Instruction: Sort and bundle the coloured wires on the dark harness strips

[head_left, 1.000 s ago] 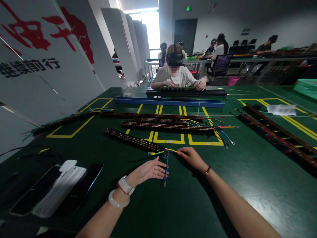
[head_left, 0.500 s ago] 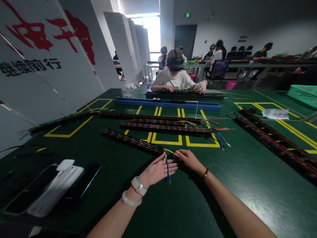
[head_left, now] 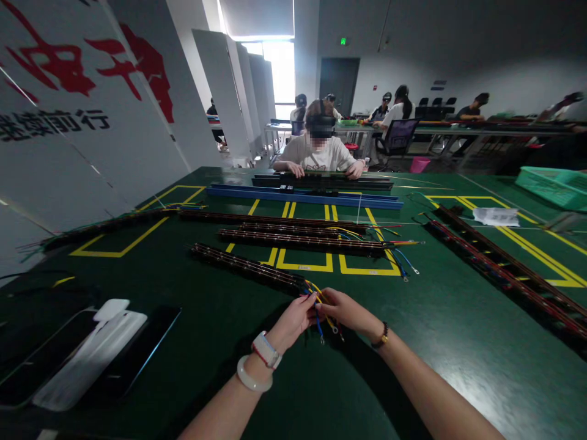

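My left hand [head_left: 296, 319] is closed on the loose wires [head_left: 318, 321] at the near end of a long dark wire assembly [head_left: 247, 266]. Opposite it, my right hand [head_left: 343, 308] pinches the same bunch, fingers almost touching the left. Blue, yellow and red wires with ring terminals [head_left: 335, 330] hang out below my fingers. The assembly lies slantwise on the green table [head_left: 394, 379], thin copper-coloured lines along it. Some of the wires are hidden by my fingers.
More wire assemblies [head_left: 302, 240] lie just beyond, over yellow tape outlines, and others [head_left: 499, 269] at the right. A blue channel [head_left: 302, 197] lies farther back, before a co-worker [head_left: 318, 150]. Phones [head_left: 147, 348] rest at the left; a green basket [head_left: 553, 186] stands at the far right.
My left hand has turned from open palm to closed on the wires. My right hand has moved down and left to meet it, and the yellow wire now hangs down with the others.
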A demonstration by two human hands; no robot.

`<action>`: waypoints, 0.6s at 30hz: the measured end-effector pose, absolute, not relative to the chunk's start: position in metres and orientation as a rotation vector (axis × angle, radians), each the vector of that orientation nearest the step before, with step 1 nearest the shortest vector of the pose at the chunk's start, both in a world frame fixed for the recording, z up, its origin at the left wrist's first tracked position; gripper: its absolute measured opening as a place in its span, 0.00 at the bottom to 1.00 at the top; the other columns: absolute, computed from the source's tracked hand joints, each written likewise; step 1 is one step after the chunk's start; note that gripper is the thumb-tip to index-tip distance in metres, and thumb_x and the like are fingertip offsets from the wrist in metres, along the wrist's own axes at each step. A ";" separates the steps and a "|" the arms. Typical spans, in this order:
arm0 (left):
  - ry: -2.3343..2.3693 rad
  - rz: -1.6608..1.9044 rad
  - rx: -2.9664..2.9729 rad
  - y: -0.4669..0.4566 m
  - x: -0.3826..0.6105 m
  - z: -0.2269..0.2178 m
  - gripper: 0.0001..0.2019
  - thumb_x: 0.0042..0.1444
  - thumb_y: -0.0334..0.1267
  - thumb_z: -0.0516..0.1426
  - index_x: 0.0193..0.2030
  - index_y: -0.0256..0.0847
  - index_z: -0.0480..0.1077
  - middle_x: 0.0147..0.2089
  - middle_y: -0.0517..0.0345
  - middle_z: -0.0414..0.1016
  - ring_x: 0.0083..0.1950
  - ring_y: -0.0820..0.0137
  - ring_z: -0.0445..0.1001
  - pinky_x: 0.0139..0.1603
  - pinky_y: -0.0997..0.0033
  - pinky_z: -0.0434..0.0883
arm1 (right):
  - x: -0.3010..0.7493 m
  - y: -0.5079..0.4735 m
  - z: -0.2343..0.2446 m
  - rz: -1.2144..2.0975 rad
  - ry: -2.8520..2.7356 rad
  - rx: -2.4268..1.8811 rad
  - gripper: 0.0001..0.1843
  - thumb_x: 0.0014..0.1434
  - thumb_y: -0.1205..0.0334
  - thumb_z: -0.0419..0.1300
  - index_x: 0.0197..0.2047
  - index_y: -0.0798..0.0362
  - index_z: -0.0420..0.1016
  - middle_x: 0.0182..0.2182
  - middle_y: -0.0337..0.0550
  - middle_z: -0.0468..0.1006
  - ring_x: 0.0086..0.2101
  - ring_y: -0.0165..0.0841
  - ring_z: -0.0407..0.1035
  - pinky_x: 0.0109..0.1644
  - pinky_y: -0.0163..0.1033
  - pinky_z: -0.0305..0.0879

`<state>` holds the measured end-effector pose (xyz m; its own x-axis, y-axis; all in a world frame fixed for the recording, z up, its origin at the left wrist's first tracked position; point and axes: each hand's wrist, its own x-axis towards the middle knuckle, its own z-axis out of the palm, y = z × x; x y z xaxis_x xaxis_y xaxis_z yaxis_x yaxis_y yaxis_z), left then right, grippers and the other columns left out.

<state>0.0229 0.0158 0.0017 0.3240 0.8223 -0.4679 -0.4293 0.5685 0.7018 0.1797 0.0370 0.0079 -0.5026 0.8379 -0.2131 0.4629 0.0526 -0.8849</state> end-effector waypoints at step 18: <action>0.727 0.747 0.625 0.007 0.003 0.008 0.18 0.61 0.40 0.52 0.52 0.29 0.67 0.50 0.35 0.73 0.48 0.60 0.75 0.55 0.56 0.67 | 0.226 0.071 0.033 1.484 -1.691 -1.327 0.20 0.55 0.46 0.58 0.36 0.56 0.69 0.29 0.42 0.74 0.26 0.28 0.68 0.26 0.33 0.61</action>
